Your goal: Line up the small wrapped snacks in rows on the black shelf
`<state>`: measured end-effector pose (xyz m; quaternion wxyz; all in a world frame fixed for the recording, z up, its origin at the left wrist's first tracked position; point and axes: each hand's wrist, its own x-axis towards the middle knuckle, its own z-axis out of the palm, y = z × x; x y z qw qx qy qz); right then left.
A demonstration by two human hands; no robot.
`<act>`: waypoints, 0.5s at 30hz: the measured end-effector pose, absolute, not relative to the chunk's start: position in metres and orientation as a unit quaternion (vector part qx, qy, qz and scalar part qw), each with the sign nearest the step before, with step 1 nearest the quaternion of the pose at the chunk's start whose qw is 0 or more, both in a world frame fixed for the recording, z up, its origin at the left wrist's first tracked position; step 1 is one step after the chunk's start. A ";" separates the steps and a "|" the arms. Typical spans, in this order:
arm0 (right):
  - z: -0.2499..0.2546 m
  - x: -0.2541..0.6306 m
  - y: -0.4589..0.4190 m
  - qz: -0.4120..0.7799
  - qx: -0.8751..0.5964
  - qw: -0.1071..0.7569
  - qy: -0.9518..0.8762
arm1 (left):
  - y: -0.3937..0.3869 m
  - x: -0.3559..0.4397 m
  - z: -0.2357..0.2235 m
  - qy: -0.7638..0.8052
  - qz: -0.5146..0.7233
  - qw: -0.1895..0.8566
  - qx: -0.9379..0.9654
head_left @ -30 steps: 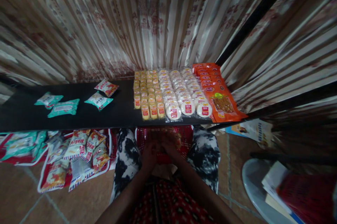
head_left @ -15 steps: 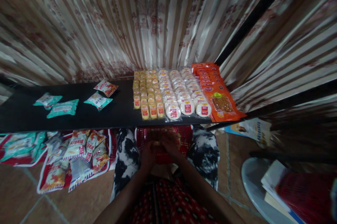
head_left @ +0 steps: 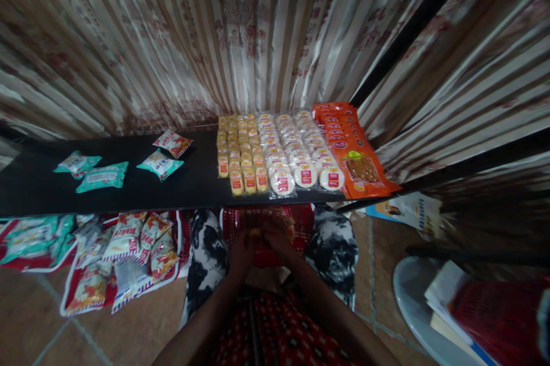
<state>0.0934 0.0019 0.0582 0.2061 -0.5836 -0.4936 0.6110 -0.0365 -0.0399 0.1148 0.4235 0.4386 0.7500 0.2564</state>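
Under the front edge of the dark shelf, a red basket (head_left: 309, 218) rests between my knees with several wrapped snacks in it, dim and hard to make out. My left hand (head_left: 242, 248) and my right hand (head_left: 275, 238) are close together over this basket, fingers curled. Between their fingertips shows a small yellowish packet (head_left: 255, 232), partly hidden by the fingers. On the shelf just beyond stand rows of yellow wrapped cakes (head_left: 243, 154), rows of round white crackers (head_left: 301, 154) in clear wrap, and overlapping orange bags (head_left: 356, 154).
Teal packets (head_left: 103, 176) and a red-and-white packet (head_left: 173, 144) lie on the black shelf's (head_left: 197, 183) left part. Below left, a red basket (head_left: 65, 297) holds several snack bags. A grey stool (head_left: 406, 286) bearing a red package stands at right. A striped curtain (head_left: 258, 39) hangs behind.
Hardly anything differs. My hands stay together over the basket, with only a slight shift of the fingers; the shelf's goods are unmoved.
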 end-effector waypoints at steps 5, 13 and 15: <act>0.063 0.093 0.001 0.623 -0.577 0.215 -0.483 | -0.039 -0.036 0.115 0.748 0.249 0.439 0.430; 0.067 0.094 0.000 0.606 -0.568 0.217 -0.513 | -0.041 -0.037 0.110 0.761 0.249 0.429 0.417; 0.069 0.094 0.001 0.598 -0.568 0.218 -0.522 | -0.040 -0.037 0.113 0.761 0.250 0.440 0.406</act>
